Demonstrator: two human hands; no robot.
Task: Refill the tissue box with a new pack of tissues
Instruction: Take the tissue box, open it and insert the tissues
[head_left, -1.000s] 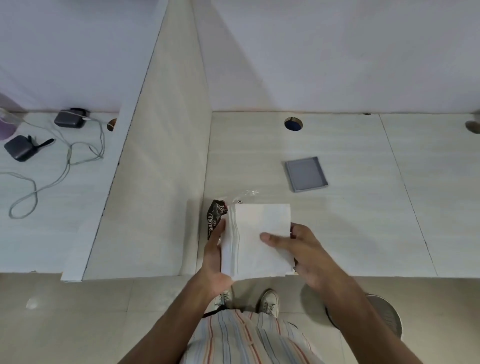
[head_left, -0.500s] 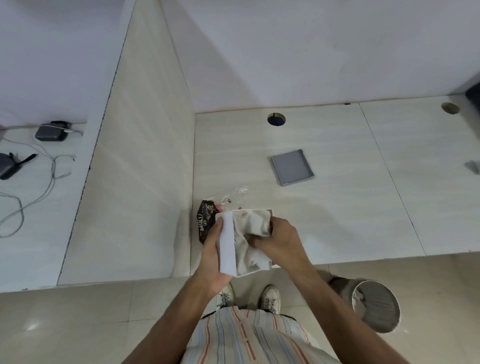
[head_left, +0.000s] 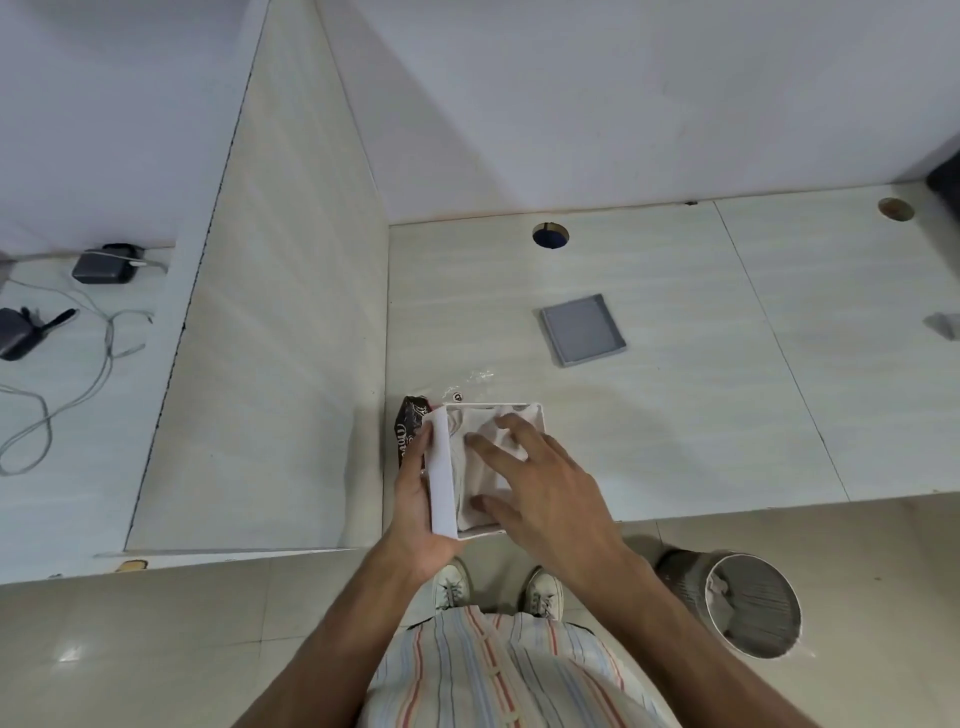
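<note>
White tissue box (head_left: 441, 467) gripped by left hand (head_left: 415, 499), right hand (head_left: 545, 483) spread over tissues (head_left: 480, 467)

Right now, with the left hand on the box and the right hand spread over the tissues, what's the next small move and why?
Probably press the tissues flat into the white tissue box. They look crumpled and uneven inside it, the right hand is open just above them, and the left hand steadies the box's side. The grey lid lies apart on the desk, so closing likely follows.
</note>
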